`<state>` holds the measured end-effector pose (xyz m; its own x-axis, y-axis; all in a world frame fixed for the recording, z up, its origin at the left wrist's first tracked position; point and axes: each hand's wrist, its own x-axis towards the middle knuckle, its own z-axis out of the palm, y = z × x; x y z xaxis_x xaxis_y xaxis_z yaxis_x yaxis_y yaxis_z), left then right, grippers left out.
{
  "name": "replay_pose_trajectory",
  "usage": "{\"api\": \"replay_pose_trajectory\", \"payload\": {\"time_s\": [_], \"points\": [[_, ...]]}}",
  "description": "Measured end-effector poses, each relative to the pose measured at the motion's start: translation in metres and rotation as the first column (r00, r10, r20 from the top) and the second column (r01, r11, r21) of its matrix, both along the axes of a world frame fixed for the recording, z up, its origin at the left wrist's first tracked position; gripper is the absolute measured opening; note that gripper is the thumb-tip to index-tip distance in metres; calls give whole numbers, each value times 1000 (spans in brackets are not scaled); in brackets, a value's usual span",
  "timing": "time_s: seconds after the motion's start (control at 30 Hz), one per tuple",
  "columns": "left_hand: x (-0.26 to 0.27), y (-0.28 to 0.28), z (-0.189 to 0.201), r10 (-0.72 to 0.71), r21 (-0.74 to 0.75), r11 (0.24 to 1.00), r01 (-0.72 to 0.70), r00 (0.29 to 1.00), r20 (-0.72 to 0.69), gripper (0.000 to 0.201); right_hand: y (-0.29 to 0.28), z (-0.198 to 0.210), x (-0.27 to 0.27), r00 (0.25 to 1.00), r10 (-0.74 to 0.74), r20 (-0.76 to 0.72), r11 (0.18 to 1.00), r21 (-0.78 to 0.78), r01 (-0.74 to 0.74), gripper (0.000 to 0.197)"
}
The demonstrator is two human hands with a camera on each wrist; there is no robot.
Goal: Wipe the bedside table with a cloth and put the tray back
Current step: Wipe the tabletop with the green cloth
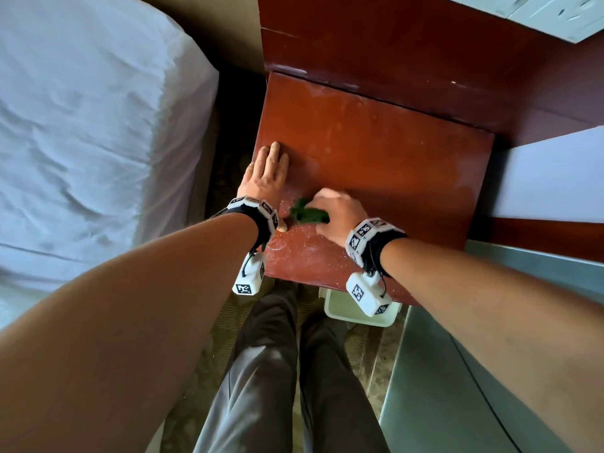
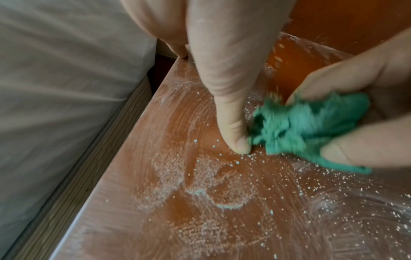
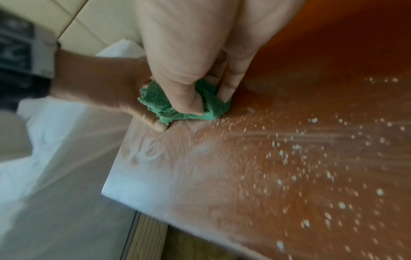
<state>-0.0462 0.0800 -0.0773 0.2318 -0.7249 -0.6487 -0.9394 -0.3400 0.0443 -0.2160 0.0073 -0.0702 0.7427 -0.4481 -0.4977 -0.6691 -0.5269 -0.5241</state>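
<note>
Both hands on the worktop (image 1: 376,152): right hand (image 1: 340,214) grips the bunched cloth (image 1: 309,214) near the front edge; left hand (image 1: 266,174) flat, fingers straight, thumb touching cloth. White grains (image 2: 200,176) scattered around. Bed (image 1: 91,125) left.

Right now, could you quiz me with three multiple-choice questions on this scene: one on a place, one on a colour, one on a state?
1. Where is the cloth? A on the bed; B on the bedside table; C on the floor.
2. Its colour? A green; B white; C red.
3. The left hand is: A clenched; B gripping the cloth; C flat on the table.

B: the right hand presses it on the tabletop. A: green in all views. C: straight fingers lie on the wood.
</note>
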Motion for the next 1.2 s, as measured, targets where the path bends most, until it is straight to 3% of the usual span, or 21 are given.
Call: {"api": "replay_pose_trajectory", "payload": {"time_s": [0.1, 0.17, 0.23, 0.37, 0.47, 0.6, 0.73, 0.87, 1.03, 1.13, 1.2], "points": [[-2, 2, -4, 13, -77, 997, -10, 999, 30, 116, 16, -1, 1, 981, 167, -97, 985, 52, -163, 38], [-2, 3, -6, 19, -103, 995, -16, 999, 32, 109, 17, -3, 1, 985, 148, -94, 988, 53, -143, 38], [-1, 2, -6, 17, -82, 997, -14, 999, 32, 117, 16, -3, 1, 996, 67, -62, 997, 42, -65, 36], [1, 0, -4, -7, 6, 1000, 7, 1000, 6, 154, 0, -7, 4, 976, -196, 93, 977, -60, 202, 27], [2, 0, -5, -9, 2, 1000, 9, 1000, 11, 157, -26, -11, 15, 934, -344, 98, 923, -148, 356, 31], [1, 0, -3, -8, -2, 1000, 8, 1000, 21, 157, -45, -10, 35, 910, -410, 56, 888, -206, 412, 41], [1, 0, -2, -1, -12, 1000, 1, 1000, 9, 158, -35, -8, 43, 929, -365, 56, 906, -209, 368, 41], [2, 1, 0, 17, 1, 1000, -17, 1000, -17, 154, -8, -7, 33, 992, -116, 44, 979, -162, 121, 36], [1, 4, -5, 44, -94, 995, -45, 999, -18, 111, 14, 0, 13, 991, 125, -56, 991, -44, -128, 35], [1, 3, -5, 40, -53, 998, -41, 999, -19, 134, 6, 0, 8, 989, 140, -43, 989, -42, -142, 35], [2, 2, -3, 25, -25, 999, -26, 999, -34, 152, -5, -2, 6, 999, 29, 24, 996, -80, -27, 36]]}}
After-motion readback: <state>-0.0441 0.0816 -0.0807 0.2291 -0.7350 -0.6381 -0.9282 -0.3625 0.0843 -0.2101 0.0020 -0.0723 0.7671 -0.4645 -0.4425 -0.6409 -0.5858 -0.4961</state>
